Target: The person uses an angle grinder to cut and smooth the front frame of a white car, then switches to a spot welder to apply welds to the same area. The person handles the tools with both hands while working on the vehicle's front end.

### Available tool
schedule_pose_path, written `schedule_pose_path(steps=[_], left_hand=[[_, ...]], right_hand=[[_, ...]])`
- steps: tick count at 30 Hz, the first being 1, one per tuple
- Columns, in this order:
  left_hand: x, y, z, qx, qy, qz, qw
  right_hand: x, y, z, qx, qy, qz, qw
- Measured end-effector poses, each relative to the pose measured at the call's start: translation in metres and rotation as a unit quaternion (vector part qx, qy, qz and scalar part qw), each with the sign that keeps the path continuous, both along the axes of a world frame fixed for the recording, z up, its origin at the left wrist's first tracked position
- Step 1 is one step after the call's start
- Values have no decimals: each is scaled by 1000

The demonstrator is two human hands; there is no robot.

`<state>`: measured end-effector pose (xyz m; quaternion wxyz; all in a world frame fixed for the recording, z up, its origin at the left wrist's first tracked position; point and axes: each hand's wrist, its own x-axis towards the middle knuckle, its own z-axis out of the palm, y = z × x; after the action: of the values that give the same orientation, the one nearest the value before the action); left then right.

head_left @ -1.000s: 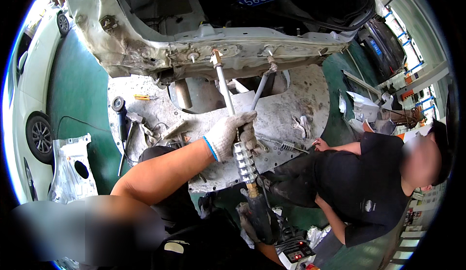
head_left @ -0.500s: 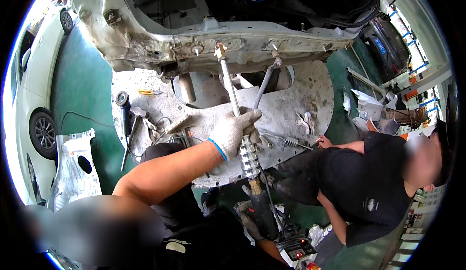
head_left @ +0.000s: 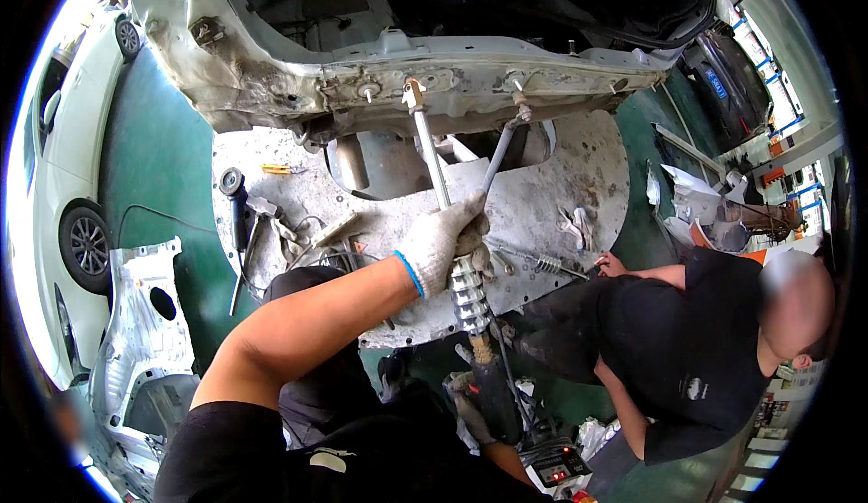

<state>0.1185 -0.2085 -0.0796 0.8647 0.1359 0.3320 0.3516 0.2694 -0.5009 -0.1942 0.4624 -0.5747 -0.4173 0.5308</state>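
Observation:
My left hand [head_left: 449,236], in a white work glove with a blue cuff, is closed around a slide hammer just above its ribbed metal weight [head_left: 468,297]. The bright shaft [head_left: 429,155] of the slide hammer runs up to a copper-coloured tip [head_left: 413,94] touching the car's stripped rear panel [head_left: 334,92]. Lower down, my gloved right hand [head_left: 467,405] wraps around the tool's black handle [head_left: 495,405]. A grey rod [head_left: 499,155] is fixed to a stud on the panel. Its lower end disappears behind my left hand.
A grey metal plate [head_left: 262,164] lies under the car end, with an angle grinder [head_left: 235,200], yellow-handled pliers [head_left: 283,169] and cables on it. A co-worker [head_left: 674,340] sits close on the right. A control box [head_left: 559,469] stands low by my right arm. A white car [head_left: 68,169] is parked left.
The view has shifted slightly. A blurred shape at lower left no longer covers my upper arm. The co-worker's head has moved a little; both my hands keep their hold.

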Motion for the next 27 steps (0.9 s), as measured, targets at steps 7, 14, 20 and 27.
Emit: schedule_pose_path(steps=[7, 14, 20, 27], left_hand=[[0, 9, -39, 134, -342, -68, 928], [18, -2, -25, -53, 37, 9, 998], [35, 13, -29, 27, 17, -59, 998], [26, 22, -17, 42, 17, -77, 996]], right_hand=[[27, 22, 56, 122, -211, 34, 969], [10, -16, -19, -56, 278, -64, 957], [-6, -4, -15, 0, -57, 10, 998], [-11, 14, -12, 32, -235, 5, 971]])
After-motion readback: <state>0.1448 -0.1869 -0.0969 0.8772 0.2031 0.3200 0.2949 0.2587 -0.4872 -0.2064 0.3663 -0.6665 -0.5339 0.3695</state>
